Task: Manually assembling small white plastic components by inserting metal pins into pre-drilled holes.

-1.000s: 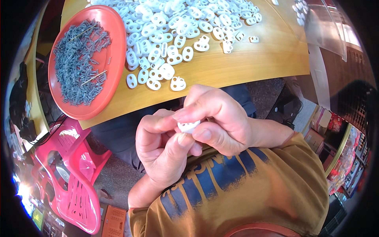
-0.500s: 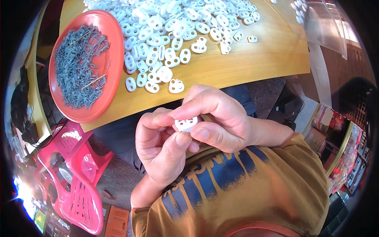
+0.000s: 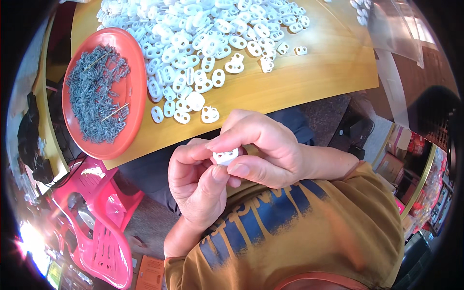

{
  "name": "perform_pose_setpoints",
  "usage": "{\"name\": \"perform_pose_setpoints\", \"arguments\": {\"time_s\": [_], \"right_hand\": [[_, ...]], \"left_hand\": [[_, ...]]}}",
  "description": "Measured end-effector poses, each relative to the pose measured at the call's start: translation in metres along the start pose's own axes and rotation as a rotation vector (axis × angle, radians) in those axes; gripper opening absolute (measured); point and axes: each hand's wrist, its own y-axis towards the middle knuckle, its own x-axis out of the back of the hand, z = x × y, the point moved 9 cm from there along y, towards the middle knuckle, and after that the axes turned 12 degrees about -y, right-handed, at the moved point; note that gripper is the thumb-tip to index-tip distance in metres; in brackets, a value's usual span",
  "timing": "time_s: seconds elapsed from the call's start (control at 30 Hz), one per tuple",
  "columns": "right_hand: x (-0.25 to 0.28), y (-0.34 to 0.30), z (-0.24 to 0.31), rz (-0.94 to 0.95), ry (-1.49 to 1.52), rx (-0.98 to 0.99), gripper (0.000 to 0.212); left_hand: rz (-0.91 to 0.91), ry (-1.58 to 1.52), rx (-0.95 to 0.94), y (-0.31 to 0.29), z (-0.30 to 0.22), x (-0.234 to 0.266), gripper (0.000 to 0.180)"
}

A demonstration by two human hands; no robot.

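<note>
Between my two hands I hold a small white plastic piece with holes point(image 3: 226, 156), in front of the table's near edge. The fingers and thumb of my left hand point(image 3: 198, 176) pinch it from the left and below. From the right, my right hand point(image 3: 263, 152) closes its thumb and forefinger around it; part of the piece is hidden by the fingers. Ahead lies a large heap of white two-holed oval plastic pieces point(image 3: 181, 53). A red oval tray point(image 3: 137, 92) at the left holds many small metal springs point(image 3: 92, 96) and two thin sticks.
The wooden table point(image 3: 309, 79) ends just beyond my hands. A pink plastic chair point(image 3: 108, 232) stands at the lower left. Clear plastic sheeting or a bag point(image 3: 396, 34) is at the far right. Boxes and packages point(image 3: 394, 162) sit on the right side.
The view has shifted slightly, so the tray appears lower and the heap a little to the left. Both hands keep their grip on the white piece, with only slight finger movement.
</note>
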Motion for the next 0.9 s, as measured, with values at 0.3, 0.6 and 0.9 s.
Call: {"name": "perform_pose_setpoints", "arguments": {"time_s": [0.3,0.6,0.9], "right_hand": [[0.003,-0.001,0.000,-0.037,-0.001,0.019,0.022],[0.007,-0.002,0.000,-0.041,0.001,0.008,0.021],[0.021,0.004,0.010,-0.108,-0.182,0.099,0.028]], "left_hand": [[0.061,-0.010,-0.033,0.002,-0.002,-0.005,0.021],[0.046,-0.028,-0.017,0.003,0.001,-0.007,0.020],[-0.022,0.050,0.008,0.006,0.000,-0.011,0.018]]}}
